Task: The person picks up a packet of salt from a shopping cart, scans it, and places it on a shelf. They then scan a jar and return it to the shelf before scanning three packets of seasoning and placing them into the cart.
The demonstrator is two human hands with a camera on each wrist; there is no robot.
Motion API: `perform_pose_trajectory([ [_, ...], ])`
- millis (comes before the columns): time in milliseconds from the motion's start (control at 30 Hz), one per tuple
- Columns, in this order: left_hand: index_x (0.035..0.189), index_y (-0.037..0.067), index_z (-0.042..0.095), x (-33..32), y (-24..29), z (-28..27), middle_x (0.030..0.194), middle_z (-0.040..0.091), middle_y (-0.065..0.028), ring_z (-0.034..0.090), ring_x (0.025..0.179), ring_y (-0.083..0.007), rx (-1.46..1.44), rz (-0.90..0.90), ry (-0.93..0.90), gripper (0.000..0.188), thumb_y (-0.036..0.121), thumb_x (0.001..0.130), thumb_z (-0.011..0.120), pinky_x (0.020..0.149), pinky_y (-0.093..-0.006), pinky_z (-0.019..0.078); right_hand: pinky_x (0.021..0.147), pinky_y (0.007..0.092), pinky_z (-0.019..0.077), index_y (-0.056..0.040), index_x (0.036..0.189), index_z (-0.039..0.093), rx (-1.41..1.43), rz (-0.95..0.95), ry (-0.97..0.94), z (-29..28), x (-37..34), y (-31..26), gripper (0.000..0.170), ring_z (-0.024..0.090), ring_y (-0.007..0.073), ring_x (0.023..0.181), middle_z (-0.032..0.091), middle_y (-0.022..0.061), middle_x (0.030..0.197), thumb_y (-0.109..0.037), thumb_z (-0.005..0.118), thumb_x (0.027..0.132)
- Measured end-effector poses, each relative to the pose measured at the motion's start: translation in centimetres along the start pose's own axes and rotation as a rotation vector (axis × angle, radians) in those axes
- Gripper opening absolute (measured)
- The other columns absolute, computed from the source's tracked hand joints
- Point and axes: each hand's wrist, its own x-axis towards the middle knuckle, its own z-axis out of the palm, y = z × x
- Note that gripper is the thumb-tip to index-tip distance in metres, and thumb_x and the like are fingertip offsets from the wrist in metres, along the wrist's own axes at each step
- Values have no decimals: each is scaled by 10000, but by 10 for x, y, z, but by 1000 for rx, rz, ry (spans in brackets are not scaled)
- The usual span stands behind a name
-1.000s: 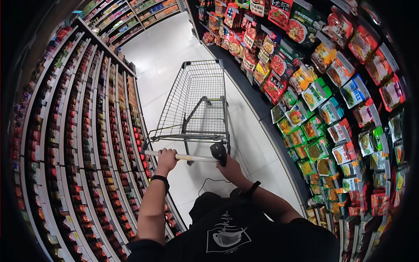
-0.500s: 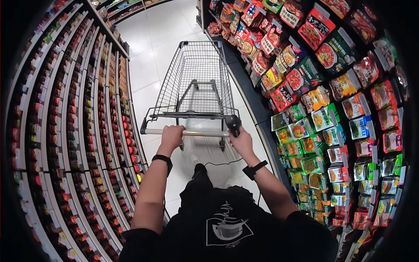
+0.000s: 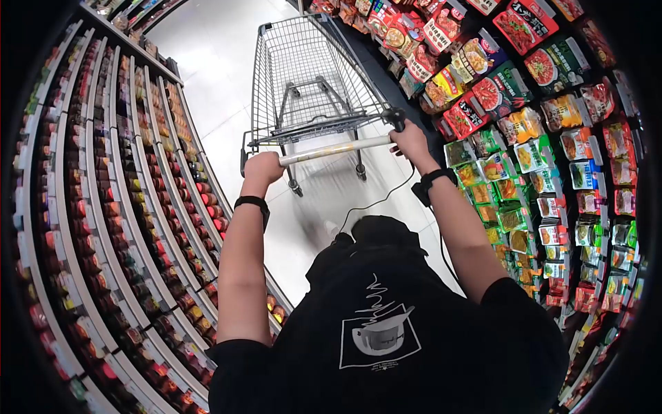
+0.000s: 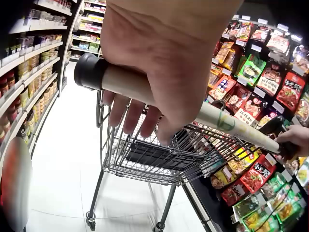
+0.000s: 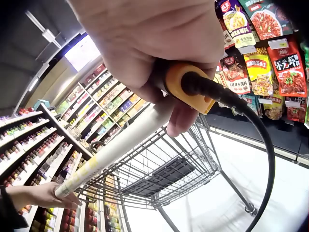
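The shopping cart stands ahead of the body, its wire basket showing nothing inside. Around the left part of its pale handlebar curls the left hand; the left wrist view shows that hand over the bar, fingers bent down beyond it. At the bar's right end, the right hand grips a black device against the handlebar. The right wrist view shows the hand over the device's orange-and-black end, from which a black cable runs; the palm hides most of the device.
Long shelves of jars line the left side. Racks of hanging food packets stand close on the right, above a dark base ledge. Between them runs a pale tiled floor. The cable hangs between cart and body.
The cart and both hands have shifted farther up in the head view, and the handlebar now slants up to the right. The left hand sits closer to the bar's left end.
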Motion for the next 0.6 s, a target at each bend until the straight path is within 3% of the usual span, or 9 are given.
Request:
perform_pose_trajectory([
  [200, 1173, 150, 838, 37, -18, -40, 1224, 807, -138, 773, 1116, -355, -16, 14, -147, 398, 468, 986, 688, 982, -474, 624, 499, 333, 616, 38, 1553, 529, -86, 7, -21, 9, 50, -45, 693, 817, 217, 676, 808, 138, 921, -203, 723, 933],
  [233, 1175, 151, 838, 45, -22, -44, 1228, 806, -139, 772, 1119, -357, -17, 25, -163, 401, 472, 986, 689, 989, -473, 622, 542, 323, 630, -19, 1408, 655, -102, 10, -4, 11, 57, -53, 486, 820, 215, 673, 814, 131, 885, -177, 675, 949],
  [467, 1046, 73, 846, 106, -63, -64, 976, 817, -196, 783, 933, -384, -129, 140, -243, 420, 470, 949, 750, 891, -477, 617, 495, 321, 603, 48, 1560, 517, -91, 41, -168, 17, 132, -96, 665, 807, 207, 648, 805, 134, 885, -149, 651, 939],
  [600, 1031, 86, 848, 135, -83, -85, 960, 798, -229, 767, 913, -415, -113, 144, -197, 378, 441, 933, 763, 878, -493, 612, 467, 326, 585, 68, 1590, 481, -75, 75, -265, 25, 177, -133, 711, 789, 207, 606, 784, 147, 844, -128, 638, 925],
])
